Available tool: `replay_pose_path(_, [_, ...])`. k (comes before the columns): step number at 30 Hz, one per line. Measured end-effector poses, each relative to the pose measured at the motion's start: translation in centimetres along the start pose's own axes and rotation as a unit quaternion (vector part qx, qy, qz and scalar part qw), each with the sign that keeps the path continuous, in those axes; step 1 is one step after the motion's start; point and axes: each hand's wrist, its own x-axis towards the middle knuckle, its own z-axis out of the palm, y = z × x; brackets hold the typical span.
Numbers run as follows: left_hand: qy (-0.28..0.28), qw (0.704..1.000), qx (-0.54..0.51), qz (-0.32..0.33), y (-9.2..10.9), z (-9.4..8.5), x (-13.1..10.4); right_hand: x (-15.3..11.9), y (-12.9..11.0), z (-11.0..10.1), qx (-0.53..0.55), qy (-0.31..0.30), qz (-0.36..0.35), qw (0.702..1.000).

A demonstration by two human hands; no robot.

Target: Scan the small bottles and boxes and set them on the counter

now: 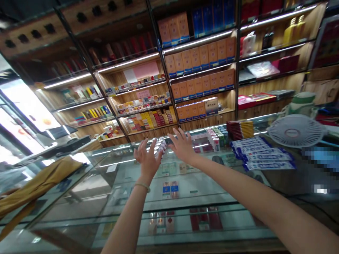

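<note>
My left hand, with a pale bangle on its wrist, reaches over the glass counter, fingers spread. A small cluster of white-topped containers stands just behind and beside it, partly hidden by my fingers. To the right of that cluster, my right hand is stretched out with its fingers apart and nothing in it. Whether either hand touches the containers I cannot tell. Further right on the counter stands a block of small containers in rows, with red, white and green sides.
Blue-and-white packets, a stack of red and yellow packs and a white fan occupy the counter's right side. Brown cloth lies at left. Boxed goods sit inside the glass case. Tall stocked shelves line the wall.
</note>
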Motion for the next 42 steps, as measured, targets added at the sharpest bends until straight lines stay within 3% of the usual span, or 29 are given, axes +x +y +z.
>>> replay_pose_path(8, [0.0, 0.999, -0.045, -0.018, 6.0, 1.4, 1.4, -0.8, 6.5, -4.0, -0.026, -0.005, 0.02, 0.999])
replay_pose_path(16, [0.003, 0.994, -0.112, -0.014, 13.2, 4.4, 3.0, -2.0, 12.8, -8.1, -0.05, 0.013, 0.038, 0.998])
replay_pose_path(23, [-0.009, 0.988, -0.149, -0.03, 17.9, 6.7, 4.2, -3.8, 18.6, -9.8, -0.076, 0.03, 0.077, 0.994])
replay_pose_path(27, [-0.018, 0.986, -0.164, -0.036, 19.3, 7.7, 4.5, -4.3, 20.7, -9.4, -0.079, 0.041, 0.093, 0.992])
replay_pose_path(32, [-0.015, 0.985, -0.164, -0.042, 19.9, 9.3, 4.5, -4.0, 21.7, -8.1, -0.082, 0.056, 0.093, 0.991])
replay_pose_path(42, [-0.096, 0.982, -0.164, -0.016, 19.4, 11.4, 1.5, -6.3, 23.1, -5.0, -0.089, 0.063, 0.063, 0.992])
